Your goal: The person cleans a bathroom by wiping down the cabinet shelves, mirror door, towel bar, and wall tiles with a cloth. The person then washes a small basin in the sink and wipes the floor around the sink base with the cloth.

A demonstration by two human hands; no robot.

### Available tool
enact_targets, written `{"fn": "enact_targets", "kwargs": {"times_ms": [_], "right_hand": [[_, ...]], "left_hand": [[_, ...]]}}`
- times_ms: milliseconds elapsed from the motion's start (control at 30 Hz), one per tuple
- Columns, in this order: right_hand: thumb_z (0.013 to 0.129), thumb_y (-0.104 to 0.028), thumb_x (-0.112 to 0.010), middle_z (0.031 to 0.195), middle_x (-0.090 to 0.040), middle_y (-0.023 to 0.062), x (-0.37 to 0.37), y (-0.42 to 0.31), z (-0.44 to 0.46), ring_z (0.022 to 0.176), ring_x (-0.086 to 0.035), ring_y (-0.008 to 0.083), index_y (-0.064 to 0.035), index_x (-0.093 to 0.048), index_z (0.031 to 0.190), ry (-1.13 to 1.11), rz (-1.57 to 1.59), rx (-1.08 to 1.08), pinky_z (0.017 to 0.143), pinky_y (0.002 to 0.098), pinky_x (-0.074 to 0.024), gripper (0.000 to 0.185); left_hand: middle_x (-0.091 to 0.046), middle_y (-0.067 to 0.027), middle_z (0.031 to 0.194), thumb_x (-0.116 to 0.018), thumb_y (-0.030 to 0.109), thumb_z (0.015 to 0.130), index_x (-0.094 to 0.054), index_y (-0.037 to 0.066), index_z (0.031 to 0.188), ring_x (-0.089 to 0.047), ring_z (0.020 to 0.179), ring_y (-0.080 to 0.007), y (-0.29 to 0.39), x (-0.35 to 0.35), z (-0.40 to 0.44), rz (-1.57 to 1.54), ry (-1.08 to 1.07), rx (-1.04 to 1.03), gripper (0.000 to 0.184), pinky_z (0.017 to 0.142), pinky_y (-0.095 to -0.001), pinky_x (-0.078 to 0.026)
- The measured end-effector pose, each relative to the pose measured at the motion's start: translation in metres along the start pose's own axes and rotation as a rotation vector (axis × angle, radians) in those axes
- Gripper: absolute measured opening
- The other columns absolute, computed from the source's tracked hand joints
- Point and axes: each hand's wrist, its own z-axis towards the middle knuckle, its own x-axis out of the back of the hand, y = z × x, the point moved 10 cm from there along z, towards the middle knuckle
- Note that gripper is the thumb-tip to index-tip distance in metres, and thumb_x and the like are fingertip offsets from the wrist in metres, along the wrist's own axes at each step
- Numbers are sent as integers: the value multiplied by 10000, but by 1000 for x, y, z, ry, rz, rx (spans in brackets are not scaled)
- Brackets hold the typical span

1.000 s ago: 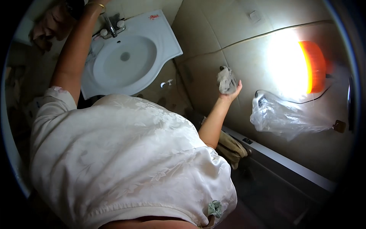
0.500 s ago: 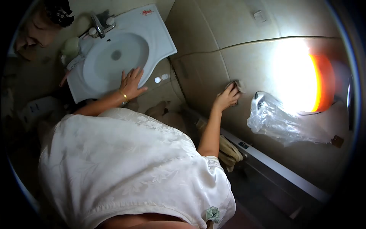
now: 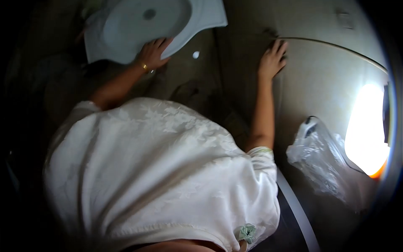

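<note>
My left hand [image 3: 154, 53], with a gold bracelet on its wrist, rests palm-down on the near rim of the white washbasin [image 3: 216, 19]. Its fingers lie stretched out and it holds nothing. Out to the right, my right hand [image 3: 273, 61] is pressed against the tiled wall [image 3: 310, 84], just below a dark cord [image 3: 336, 44]. It covers a small dark cloth that barely shows at the palm and fingertips; blur and dim light hide most of it.
A clear plastic bag [image 3: 321, 161] hangs on the wall at right, beside a glaring lamp [image 3: 366, 130] with an orange end. A pale ledge or rail [image 3: 298, 210] runs along the lower right. The left side is very dark.
My right hand has moved up the wall to the cord with the cloth. My left hand stays at the basin rim. The view has shifted, so the tap is out of sight.
</note>
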Motion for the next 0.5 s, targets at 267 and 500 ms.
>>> {"fn": "enact_targets", "kwargs": {"times_ms": [267, 500], "right_hand": [[888, -199, -464, 1488, -259, -131, 25, 33, -67, 1356, -282, 188, -204, -579, 1209, -202, -395, 48, 882, 378, -290, 341], [900, -219, -439, 1493, -245, -126, 23, 67, -141, 1339, -301, 186, -244, -477, 1330, -239, -722, 26, 859, 373, -277, 433]], "left_hand": [[-490, -89, 1240, -659, 378, 746, -330, 220, 1408, -519, 1059, -284, -4, -6, 3, -40, 84, -34, 756, 854, -427, -442], [-478, -95, 1265, -653, 390, 753, -325, 208, 1408, -520, 1064, -293, -7, -12, 3, -67, 53, -52, 754, 848, -428, -449]]}}
